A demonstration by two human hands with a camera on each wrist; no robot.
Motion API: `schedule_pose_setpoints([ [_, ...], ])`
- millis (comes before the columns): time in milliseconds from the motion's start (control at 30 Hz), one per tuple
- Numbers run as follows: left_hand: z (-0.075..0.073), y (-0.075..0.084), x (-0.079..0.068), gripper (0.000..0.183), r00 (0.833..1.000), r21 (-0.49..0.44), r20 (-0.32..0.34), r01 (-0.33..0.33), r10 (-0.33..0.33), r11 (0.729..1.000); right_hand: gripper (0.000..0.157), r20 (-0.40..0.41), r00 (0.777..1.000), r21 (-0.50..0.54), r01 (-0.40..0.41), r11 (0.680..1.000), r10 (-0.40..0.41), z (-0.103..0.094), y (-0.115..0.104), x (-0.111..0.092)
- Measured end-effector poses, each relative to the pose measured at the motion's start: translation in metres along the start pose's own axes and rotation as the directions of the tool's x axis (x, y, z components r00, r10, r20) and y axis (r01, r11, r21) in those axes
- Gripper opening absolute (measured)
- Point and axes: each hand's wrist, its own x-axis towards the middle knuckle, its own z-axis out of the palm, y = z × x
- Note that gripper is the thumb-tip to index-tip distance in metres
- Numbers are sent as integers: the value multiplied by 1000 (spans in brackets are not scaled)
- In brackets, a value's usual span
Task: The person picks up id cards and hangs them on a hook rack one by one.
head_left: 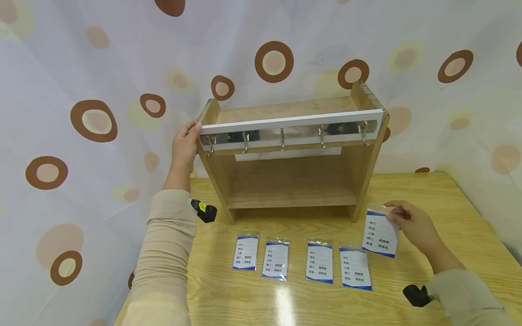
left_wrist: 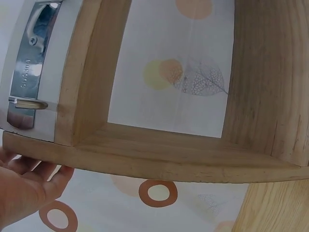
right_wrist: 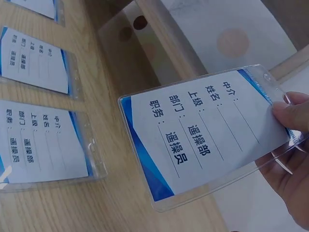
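My left hand (head_left: pixel 184 146) holds the upper left corner of a small wooden rack (head_left: pixel 291 183), its fingers against the side panel (left_wrist: pixel 159 169) in the left wrist view. Along the rack's front top runs a white strip (head_left: pixel 291 121) bearing a metal rail with several hooks (head_left: pixel 282 139), none with anything hanging on it. On the right, my right hand (head_left: pixel 413 226) pinches a clear-sleeved badge (head_left: pixel 379 236) by its top edge, thumb over the front. The badge is raised, printed side visible, in the right wrist view (right_wrist: pixel 193 140).
Several more badges lie in a row on the wooden table before the rack, from the leftmost badge (head_left: pixel 245 253) to the rightmost badge (head_left: pixel 355 268). Behind the table (head_left: pixel 228 299) hangs a white patterned cloth (head_left: pixel 310 27) with brown rings.
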Motion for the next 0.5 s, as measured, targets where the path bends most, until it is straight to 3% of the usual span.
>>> schedule_pose_setpoints([
  [100,0,0,1,47,1000,11,0,-4,4,1000,29,-30,1000,40,-3,999,4,1,-6,5],
  [367,-3,-1,1,47,1000,-23,20,17,-17,1000,32,-80,997,-73,12,997,-18,4,-75,0],
  [500,-6,0,-1,47,999,-42,28,38,-36,998,31,-93,995,5,42,999,-41,6,-82,2],
])
